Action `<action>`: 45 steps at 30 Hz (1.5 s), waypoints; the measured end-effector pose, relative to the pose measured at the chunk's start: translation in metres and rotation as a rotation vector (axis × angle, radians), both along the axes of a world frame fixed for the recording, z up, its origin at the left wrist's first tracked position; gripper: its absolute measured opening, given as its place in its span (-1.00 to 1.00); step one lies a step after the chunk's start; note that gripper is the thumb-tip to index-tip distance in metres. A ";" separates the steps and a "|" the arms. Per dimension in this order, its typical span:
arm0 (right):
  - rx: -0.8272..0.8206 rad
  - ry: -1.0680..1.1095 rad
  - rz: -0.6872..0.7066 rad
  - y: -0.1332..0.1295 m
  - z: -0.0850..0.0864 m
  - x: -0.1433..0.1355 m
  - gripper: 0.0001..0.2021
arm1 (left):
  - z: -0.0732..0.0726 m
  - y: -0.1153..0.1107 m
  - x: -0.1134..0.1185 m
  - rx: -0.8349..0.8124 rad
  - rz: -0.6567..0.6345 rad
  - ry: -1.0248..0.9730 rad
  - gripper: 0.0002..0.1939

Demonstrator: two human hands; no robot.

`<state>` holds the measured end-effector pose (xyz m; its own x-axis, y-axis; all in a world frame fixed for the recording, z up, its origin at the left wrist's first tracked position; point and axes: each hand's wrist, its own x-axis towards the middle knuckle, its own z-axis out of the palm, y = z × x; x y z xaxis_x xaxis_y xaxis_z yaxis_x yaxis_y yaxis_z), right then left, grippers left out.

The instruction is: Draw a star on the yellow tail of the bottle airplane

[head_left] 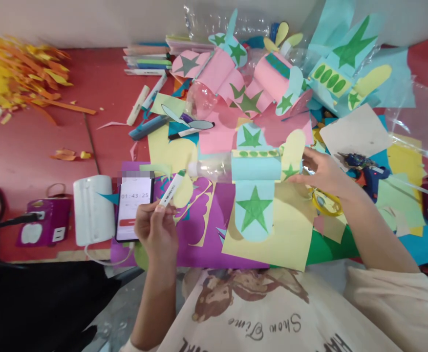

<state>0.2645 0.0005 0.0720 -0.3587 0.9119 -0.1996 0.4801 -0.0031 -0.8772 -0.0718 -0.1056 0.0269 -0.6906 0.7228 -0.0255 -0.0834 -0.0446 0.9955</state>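
On the red worktop (pixel 34 151), one pale-blue paper plane (pixel 254 188) with two green stars lies on yellow sheets, the right hand (pixel 324 173) fingers clasping its wing, the left hand (pixel 157 227) fingers pinched on one white marker (pixel 170 190) beside one phone (pixel 134 208).

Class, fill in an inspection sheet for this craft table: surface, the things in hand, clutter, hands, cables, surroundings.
Surface: red table, mostly covered by coloured paper.
Things in hand: white marker; bottle plane with green stars.
Clutter: orange scraps, markers, finished planes, glue gun, phone showing a timer.
Hands: left hand holds the marker; right hand touches the plane's wing.
Cables: black cable into a purple socket box.
Surroundings: pale wall.
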 end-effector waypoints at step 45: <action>0.557 -0.376 0.369 -0.063 -0.036 -0.014 -0.53 | 0.008 0.076 0.066 -0.241 -0.951 1.417 -0.62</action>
